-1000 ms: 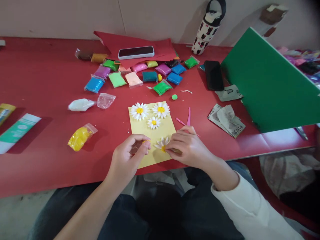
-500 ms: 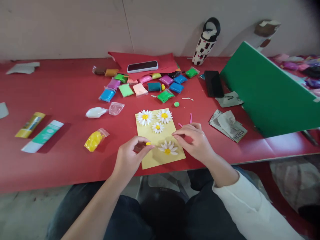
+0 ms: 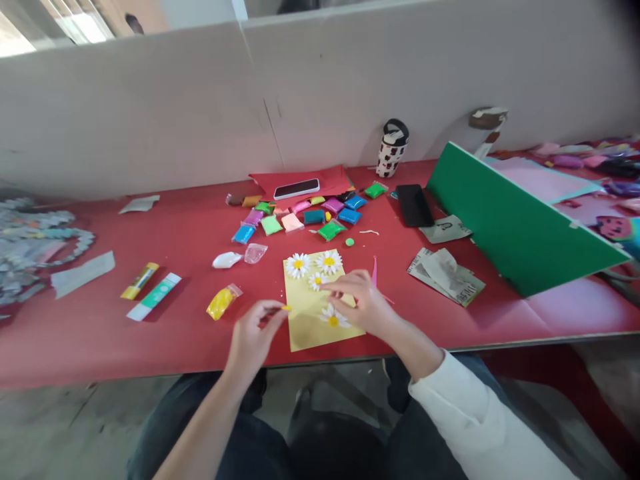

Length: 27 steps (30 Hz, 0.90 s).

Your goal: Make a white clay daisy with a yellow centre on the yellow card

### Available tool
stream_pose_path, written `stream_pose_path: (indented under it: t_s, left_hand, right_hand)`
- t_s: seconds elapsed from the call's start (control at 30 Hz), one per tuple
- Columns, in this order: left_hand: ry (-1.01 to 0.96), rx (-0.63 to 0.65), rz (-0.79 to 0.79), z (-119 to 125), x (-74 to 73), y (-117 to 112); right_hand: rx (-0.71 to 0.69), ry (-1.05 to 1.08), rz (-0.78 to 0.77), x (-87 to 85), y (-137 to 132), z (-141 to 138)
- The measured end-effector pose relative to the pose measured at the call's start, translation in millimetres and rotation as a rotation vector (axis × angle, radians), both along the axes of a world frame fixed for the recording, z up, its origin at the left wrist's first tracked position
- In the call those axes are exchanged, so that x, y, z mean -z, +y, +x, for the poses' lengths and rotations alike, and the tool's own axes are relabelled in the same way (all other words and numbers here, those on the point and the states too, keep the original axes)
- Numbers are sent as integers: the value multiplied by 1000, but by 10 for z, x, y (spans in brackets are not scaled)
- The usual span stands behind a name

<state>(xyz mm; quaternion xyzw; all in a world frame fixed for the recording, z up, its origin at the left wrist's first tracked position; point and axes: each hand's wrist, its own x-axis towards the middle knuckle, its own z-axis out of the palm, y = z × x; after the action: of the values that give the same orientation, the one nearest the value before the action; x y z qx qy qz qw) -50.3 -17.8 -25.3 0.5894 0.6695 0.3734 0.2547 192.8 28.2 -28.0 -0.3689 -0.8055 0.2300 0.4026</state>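
**Left hand** (image 3: 253, 340): mine, above the red table (image 3: 75, 347), just off the left edge of the yellow card (image 3: 303, 335).
**Left fingers** (image 3: 267, 310): thumb and forefinger pressed together, pinching the yellow clay bit (image 3: 286, 307); blur hides the finer grip.
**Yellow clay bit**: a small sliver at my left fingertips, long axis lying roughly sideways, its free end pointing right, just short of the card's left edge.
**Nearer hand to it**: left; my right hand sits well across the card.
**Right hand** (image 3: 363, 301): mine, over the card's right side, reaching in from the right.
**Right fingers** (image 3: 337, 283): loosely curved, slightly apart, pointing left, pinching nothing that I can see.
**Lower daisy** (image 3: 334, 317): on the card, just beneath my right fingers; contact cannot be told. It lies to the right of the yellow clay bit.
**Small daisy** (image 3: 317, 281): on the card, right beside my right fingertips.
**Upper daisies** (image 3: 298, 265), (image 3: 329, 262): side by side at the card's far end.
**Yellow card**: long axis running away from me, slightly tilted.
**Nearby**: pink tool (image 3: 374, 272), right of the card; yellow clay packet (image 3: 223, 302), left of it.
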Motion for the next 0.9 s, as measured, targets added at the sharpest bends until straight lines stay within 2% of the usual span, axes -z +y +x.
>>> stream_pose_path:
  t_s: [0.1,0.17,0.23,0.3,0.33,0.4,0.47,0.53,0.6,0.67,0.73,0.8,0.9]
  left_hand:
    - [-114,123,-29,361,-42,-120]
    - [-157,140,-54,506,-66,-151]
    - [-147,180,-72,484,-88,-147]
    - [-30,218,-41,272,-100,-108]
    - [96,190,0,107,-96,-75]
    - [440,14,99,-280,-62,17]
    - [689,-154,-4,-649,-4,131]
    - [744,-154,-96,-904,47,238]
    - [730,-139,-107,-1005,59,307]
    - [702,-142,-72,-959,31,314]
    - [675,-147,-21,-793,-16,254]
    - [643,-118,30,-545,-53,145]
    - [589,13,63,-124,-80,-24]
  right_hand:
    - [-184,44,51,30,-109,-157]
    - [-188,76,98,32,-148,-194]
    - [-152,112,116,13,-154,-163]
    - [-84,134,76,-21,-141,-90]
    - [-37,139,37,-39,-134,-50]
    - [50,140,-57,-67,-124,13]
    - [79,142,-136,-80,-122,35]
    - [52,155,-177,-77,-125,12]
    - [0,170,-191,-62,-134,-40]
    - [-56,173,-223,-41,-156,-102]
    - [-122,151,-277,-20,-197,-160]
    - [-199,130,-313,-5,-252,-204]
    - [-270,119,-303,-8,-333,-234]
